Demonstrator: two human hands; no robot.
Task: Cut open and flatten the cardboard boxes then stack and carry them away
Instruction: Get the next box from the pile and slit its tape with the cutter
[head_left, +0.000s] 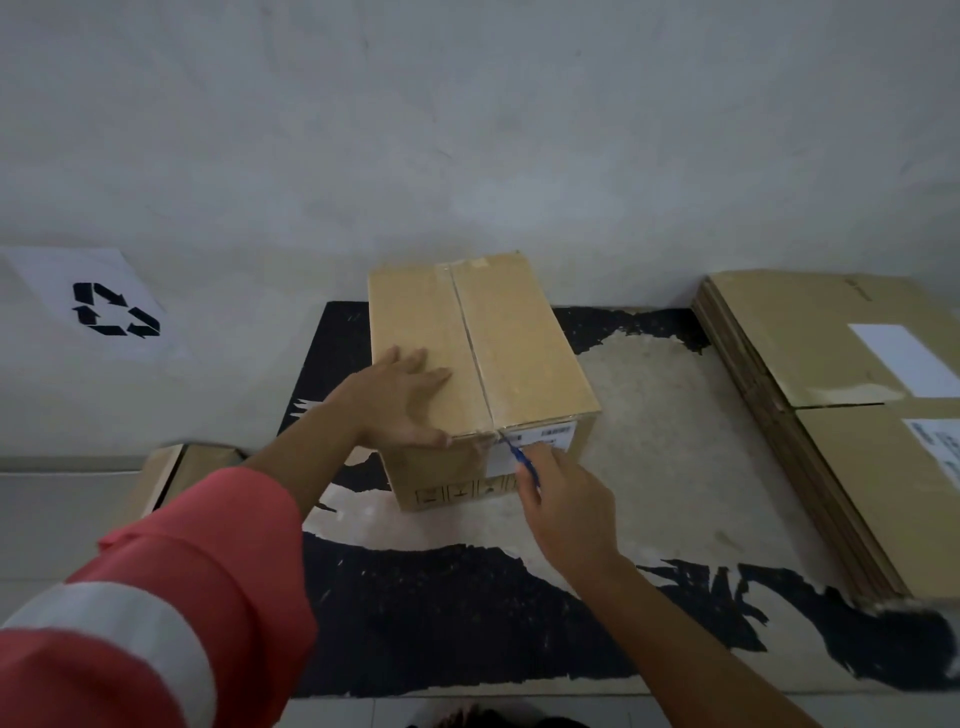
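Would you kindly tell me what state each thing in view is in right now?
box: closed, taped shut, upright.
cutter: gripped, tip at the tape seam's near end.
left hand: flat on the box top.
right hand: gripping the cutter.
stack: flattened boxes, lying at the right.
mat: worn, surface torn.

Plain tan-brown box (519, 338), glossy clear tape (470, 338) down the top seam. White label (540, 441) with dark print on its near face; row of black handling symbols (457, 492) below. Blue cutter (522, 460). Coral-pink sleeve (182, 587) with a pale grey-white band (119, 639). Black mat (467, 623), worn through to speckled beige patches with ragged edges. White sheet (41, 280) printed with black recycling arrows (115, 310). Tan stack of flattened cardboard (831, 364) at right, white labels (906, 358) on top, one with blurred dark print. Dull grey-white wall (467, 130), faintly mottled.
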